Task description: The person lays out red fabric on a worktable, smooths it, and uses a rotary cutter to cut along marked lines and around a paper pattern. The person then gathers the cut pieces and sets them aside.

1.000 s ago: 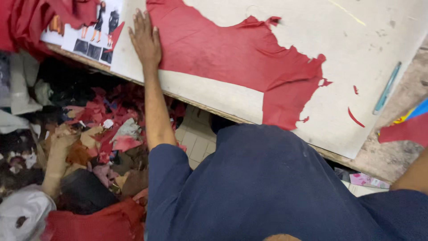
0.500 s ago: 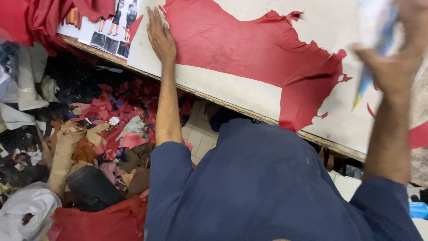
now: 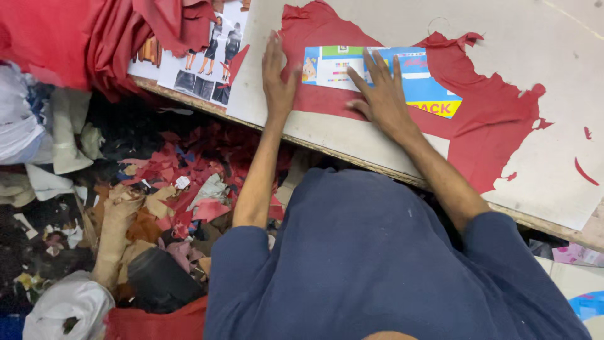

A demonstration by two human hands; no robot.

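Now my right hand [image 3: 380,94] has come down, pressing a card [image 3: 384,79] flat on the red hide [image 3: 491,126]. My left hand [image 3: 277,79] lies spread on the hide's edge near the desk's [image 3: 553,38] front edge.

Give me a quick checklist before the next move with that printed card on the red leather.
1. Printed card lies flat on the red leather piece: ok.
2. Right hand is pressing on the card, fingers spread: ok.
3. Left hand is flat at the leather's left edge, holding it on the white board: ok.
4. Card sits wholly within the leather outline: cannot tell, since the hand covers its lower left corner.
5. Leather is smooth under the card: cannot tell, as the card hides it.
6. A cutting or marking tool is within reach: not ok, none is visible.
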